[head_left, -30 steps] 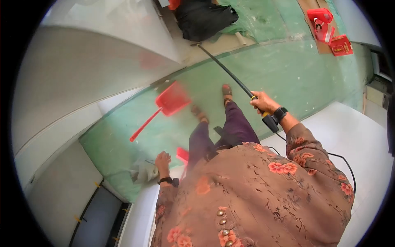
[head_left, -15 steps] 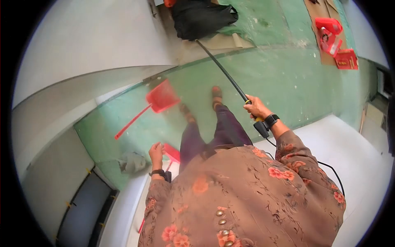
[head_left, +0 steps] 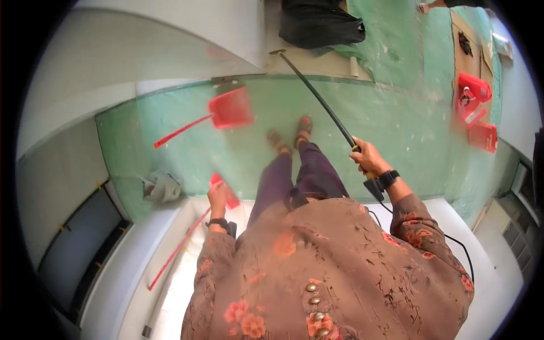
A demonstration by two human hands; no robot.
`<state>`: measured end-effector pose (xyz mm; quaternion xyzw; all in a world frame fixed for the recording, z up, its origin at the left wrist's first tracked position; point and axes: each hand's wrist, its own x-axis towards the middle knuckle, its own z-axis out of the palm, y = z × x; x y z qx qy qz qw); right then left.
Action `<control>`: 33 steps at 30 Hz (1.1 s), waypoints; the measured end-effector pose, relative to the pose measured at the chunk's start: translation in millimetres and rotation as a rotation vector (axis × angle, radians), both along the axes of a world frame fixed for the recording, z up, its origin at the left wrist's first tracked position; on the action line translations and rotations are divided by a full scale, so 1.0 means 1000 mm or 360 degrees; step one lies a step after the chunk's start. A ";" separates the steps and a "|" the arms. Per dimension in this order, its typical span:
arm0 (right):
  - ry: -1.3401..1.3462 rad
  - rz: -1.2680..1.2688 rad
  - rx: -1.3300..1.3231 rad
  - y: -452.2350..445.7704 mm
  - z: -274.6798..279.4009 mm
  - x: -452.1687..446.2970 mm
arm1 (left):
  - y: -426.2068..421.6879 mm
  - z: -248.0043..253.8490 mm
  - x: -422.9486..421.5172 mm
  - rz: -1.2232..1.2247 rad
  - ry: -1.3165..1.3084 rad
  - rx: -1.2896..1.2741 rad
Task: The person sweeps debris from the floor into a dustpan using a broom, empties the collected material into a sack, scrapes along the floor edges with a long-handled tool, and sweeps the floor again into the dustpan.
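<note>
As a person's right hand [head_left: 371, 158] wraps around its handle, a black long-handled tool [head_left: 320, 101], apparently a scraper, slants forward over a green floor [head_left: 396, 119], its small flat head [head_left: 277, 52] at a tan strip [head_left: 317, 67] just beside a black bag [head_left: 322, 25]. Working that strip appears to be the step in hand; another stroke would call for a steady grip and a path missing the bag. The left hand [head_left: 217, 198], fingers curled, overlaps a red stick [head_left: 180, 247]; whether it grips it cannot be told. A pale panel [head_left: 170, 34] bounds the head's left, and a red dustpan [head_left: 232, 107] lies near the feet. Most room lies rightward, toward red packages [head_left: 475, 86] on cardboard [head_left: 463, 59].
</note>
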<state>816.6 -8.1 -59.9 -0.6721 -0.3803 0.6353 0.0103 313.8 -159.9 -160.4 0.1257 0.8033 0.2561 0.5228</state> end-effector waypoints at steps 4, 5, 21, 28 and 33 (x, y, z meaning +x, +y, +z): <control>-0.0099 0.0069 -0.0091 0.026 0.007 -0.023 | 0.034 0.007 -0.030 0.0264 0.0103 0.0164; -0.0092 0.0060 -0.0092 0.027 0.011 -0.024 | 0.038 -0.004 -0.056 0.0231 0.0079 0.0286; -0.0226 0.0255 -0.0166 0.045 0.020 -0.032 | 0.166 -0.019 -0.131 0.0520 0.0406 0.0876; -0.0200 0.0326 -0.0303 0.065 0.009 0.005 | 0.176 -0.030 -0.171 0.0651 0.0410 0.0751; -0.0264 0.0324 -0.0306 0.064 -0.013 0.029 | 0.196 -0.031 -0.155 0.0580 0.0360 0.0792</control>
